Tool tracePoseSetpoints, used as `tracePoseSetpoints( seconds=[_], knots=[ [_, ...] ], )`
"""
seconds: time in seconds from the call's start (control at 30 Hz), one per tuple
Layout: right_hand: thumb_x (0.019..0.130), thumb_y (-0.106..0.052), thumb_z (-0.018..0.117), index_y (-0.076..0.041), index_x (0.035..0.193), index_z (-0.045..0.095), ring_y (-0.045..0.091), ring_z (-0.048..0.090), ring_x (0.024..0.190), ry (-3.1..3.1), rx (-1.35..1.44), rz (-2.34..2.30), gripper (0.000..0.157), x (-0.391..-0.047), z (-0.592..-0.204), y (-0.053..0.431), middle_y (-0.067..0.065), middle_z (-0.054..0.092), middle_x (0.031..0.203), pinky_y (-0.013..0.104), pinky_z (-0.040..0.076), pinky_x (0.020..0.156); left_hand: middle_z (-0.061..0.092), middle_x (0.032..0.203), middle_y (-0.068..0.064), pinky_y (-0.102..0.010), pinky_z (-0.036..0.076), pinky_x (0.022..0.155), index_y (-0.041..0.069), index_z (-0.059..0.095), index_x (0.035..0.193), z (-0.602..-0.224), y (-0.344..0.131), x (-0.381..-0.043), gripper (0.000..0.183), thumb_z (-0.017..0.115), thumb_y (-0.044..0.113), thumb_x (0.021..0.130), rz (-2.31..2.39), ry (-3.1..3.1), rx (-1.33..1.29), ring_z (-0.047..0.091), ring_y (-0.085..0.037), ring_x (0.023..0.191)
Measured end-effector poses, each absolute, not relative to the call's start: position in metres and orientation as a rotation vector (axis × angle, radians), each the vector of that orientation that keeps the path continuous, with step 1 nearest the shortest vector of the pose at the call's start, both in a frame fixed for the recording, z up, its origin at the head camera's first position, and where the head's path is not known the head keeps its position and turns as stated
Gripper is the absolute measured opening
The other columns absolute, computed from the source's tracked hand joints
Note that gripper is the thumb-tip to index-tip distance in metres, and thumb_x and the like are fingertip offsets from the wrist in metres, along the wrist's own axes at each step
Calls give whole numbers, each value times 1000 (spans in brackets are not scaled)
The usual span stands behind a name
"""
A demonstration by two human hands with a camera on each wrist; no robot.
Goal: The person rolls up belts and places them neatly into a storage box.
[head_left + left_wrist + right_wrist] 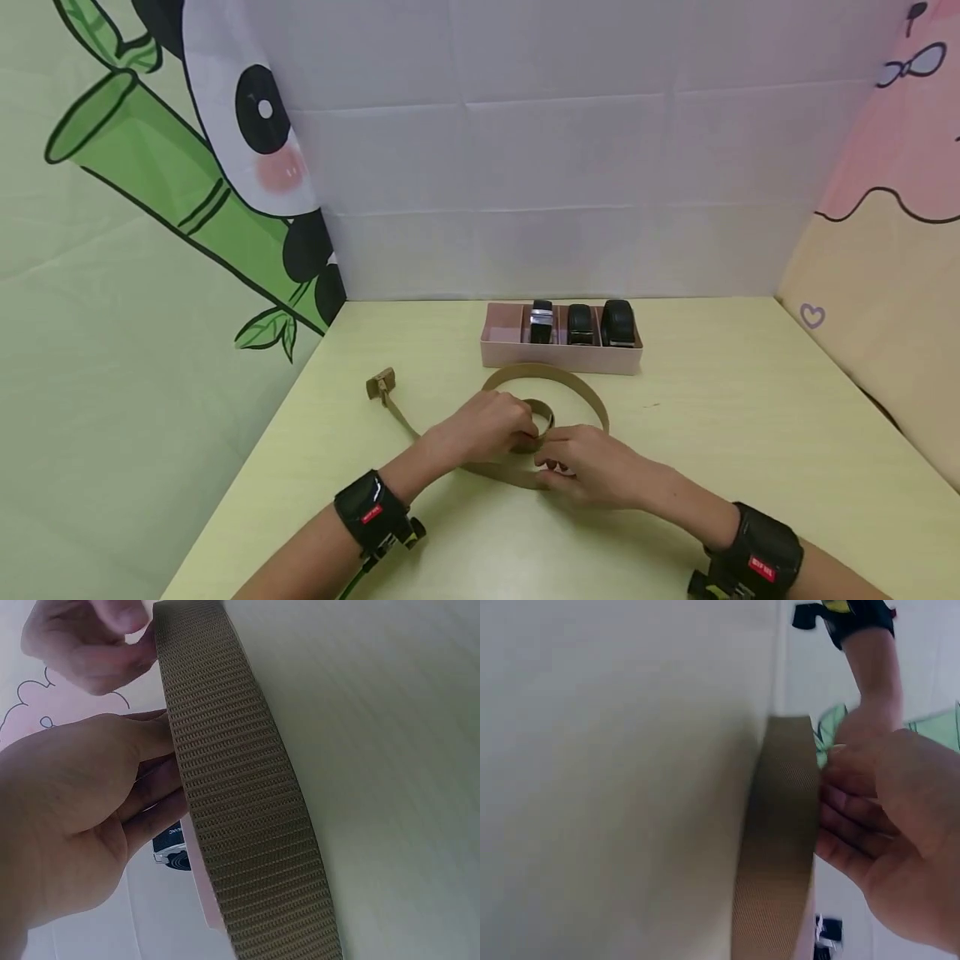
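Observation:
A tan webbing belt (551,372) lies on edge on the table in a wide loop, with a small coil at its inner end. Its buckle (380,383) rests off to the left. My left hand (483,429) grips the small coil, fingers bent around it. Close by, my right hand (600,467) holds the belt near the coil with bent fingers and thumb. In the left wrist view the strap (240,780) crosses in front and hides the left fingertips. The strap (780,840) also partly covers the right fingers in the right wrist view.
Behind the belt stands a pink divided box (562,358). Three rolled black belts sit in it: one with a silver buckle (542,321), one in the middle (580,323), one at the right (618,322). Printed cloth (525,167) hangs around the table (712,400).

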State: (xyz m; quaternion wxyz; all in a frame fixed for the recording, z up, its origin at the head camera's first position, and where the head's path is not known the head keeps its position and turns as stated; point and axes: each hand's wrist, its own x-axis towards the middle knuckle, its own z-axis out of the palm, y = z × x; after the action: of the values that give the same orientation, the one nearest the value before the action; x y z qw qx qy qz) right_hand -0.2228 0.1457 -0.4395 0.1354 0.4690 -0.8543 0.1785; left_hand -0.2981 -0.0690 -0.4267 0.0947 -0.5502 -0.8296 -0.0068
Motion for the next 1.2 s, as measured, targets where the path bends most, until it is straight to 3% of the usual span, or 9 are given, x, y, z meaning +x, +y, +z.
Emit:
tracePoseSetpoints(
  seconds=[0.1, 0.23, 0.43, 0.6, 0.8, 1.03, 1.2],
  knots=[
    [88, 3, 69, -10, 99, 79, 6, 63, 89, -2501, 1354, 466, 20, -231, -432, 167, -3, 70, 99, 25, 56, 74, 55, 68, 14, -19, 35, 54, 24, 76, 73, -427, -69, -297, 21, 76, 19, 93, -19, -2461, -1645, 47, -4, 62],
    [77, 20, 67, -6, 99, 79, 17, 64, 102, -2521, 1292, 295, 36, -246, -428, 205, 5, 70, 109, 34, 57, 84, 55, 68, 13, -20, 35, 55, 22, 75, 73, -427, -70, -297, 21, 76, 20, 94, -16, -2460, -1651, 46, -4, 63],
    [76, 2, 87, -8, 94, 81, 18, 64, 100, -2546, 1247, 234, 21, -256, -435, 237, 7, 71, 108, 36, 58, 81, 56, 69, 13, -19, 36, 54, 23, 76, 73, -428, -71, -296, 20, 76, 22, 94, -29, -2472, -1651, 47, -4, 63],
    [80, -9, 86, -16, 83, 77, 6, 58, 76, -2516, 1246, 247, 12, -248, -439, 235, -5, 65, 85, 27, 55, 65, 57, 70, 14, -21, 37, 51, 24, 74, 73, -427, -71, -295, 21, 76, 22, 94, -46, -2492, -1633, 49, -3, 64],
    [83, -14, 83, -23, 70, 69, -3, 42, 56, -2516, 1192, 323, 21, -228, -447, 215, -15, 54, 67, 16, 39, 49, 54, 68, 12, -21, 34, 50, 22, 75, 73, -426, -67, -293, 23, 74, 25, 96, -50, -2493, -1637, 47, -4, 60],
    [86, -20, 82, -24, 70, 69, -6, 42, 55, -2526, 1242, 363, 21, -206, -444, 183, -17, 55, 65, 14, 38, 50, 53, 67, 13, -20, 32, 47, 24, 73, 72, -427, -60, -289, 23, 76, 25, 95, -59, -2454, -1667, 44, -2, 58],
    [92, -18, 76, -21, 83, 75, -6, 51, 65, -2564, 1350, 446, 10, -210, -431, 188, -16, 61, 76, 15, 46, 58, 56, 69, 14, -20, 37, 48, 25, 76, 74, -427, -59, -287, 19, 77, 26, 93, -49, -2438, -1669, 47, 1, 58]
  ],
)
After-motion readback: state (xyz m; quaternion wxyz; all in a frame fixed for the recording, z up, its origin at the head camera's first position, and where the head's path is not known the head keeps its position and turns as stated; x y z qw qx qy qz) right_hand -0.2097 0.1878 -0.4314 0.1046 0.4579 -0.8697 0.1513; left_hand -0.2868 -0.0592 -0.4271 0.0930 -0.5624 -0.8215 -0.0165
